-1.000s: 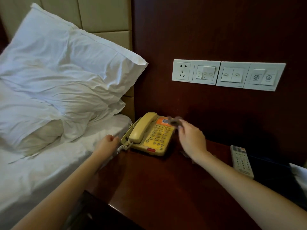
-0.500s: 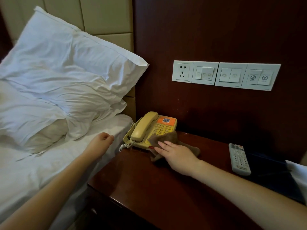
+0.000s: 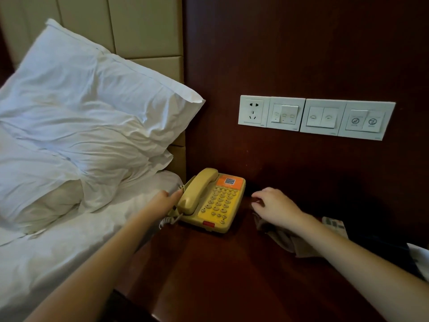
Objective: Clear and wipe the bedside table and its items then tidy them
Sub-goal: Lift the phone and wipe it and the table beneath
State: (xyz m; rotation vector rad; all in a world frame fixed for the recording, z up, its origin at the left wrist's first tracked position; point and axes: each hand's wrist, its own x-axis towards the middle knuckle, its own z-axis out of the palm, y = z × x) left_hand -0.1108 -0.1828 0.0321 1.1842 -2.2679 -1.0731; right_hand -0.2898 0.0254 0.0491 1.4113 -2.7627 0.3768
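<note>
We see glossy dark wood on the bedside table [image 3: 209,275], smooth yellowish plastic on the telephone [image 3: 217,206], soft matt cloth in the brown rag [image 3: 289,242], and creased white cloth on the pillow [image 3: 92,112] upper left.

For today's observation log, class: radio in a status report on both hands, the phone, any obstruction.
Left hand open, at left edge of phone. Right hand open, right of phone, holding nothing. Cloth on table under right wrist; remote partly behind forearm.
</note>
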